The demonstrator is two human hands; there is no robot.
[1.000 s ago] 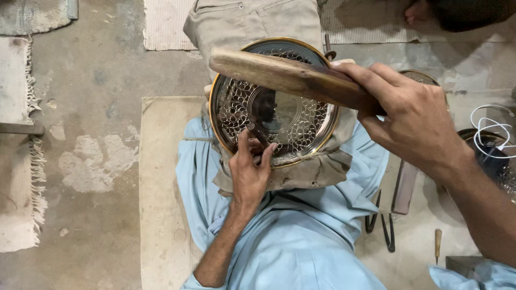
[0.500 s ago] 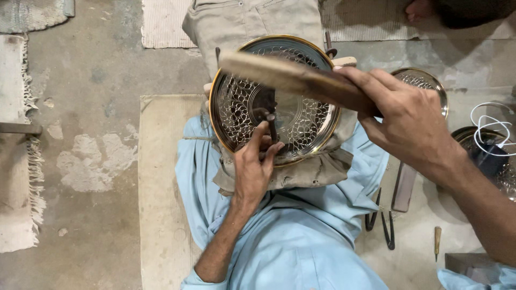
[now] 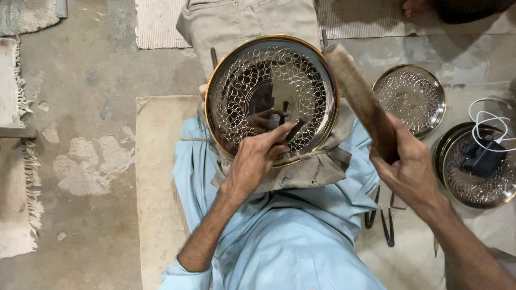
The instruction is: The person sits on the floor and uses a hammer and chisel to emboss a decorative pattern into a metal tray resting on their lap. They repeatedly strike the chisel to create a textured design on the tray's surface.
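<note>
While the left hand [image 3: 257, 161] pinches a punch [image 3: 295, 130] slanting up-right, the right hand [image 3: 408, 166] grips a mallet [image 3: 359, 96] — head pointing up-left.

A single head-worn camera looks almost straight down, close over the person's lap, with the plate [image 3: 271, 99] centred, both hands in frame, and concrete floor [image 3: 91, 107] filling the left side.
</note>
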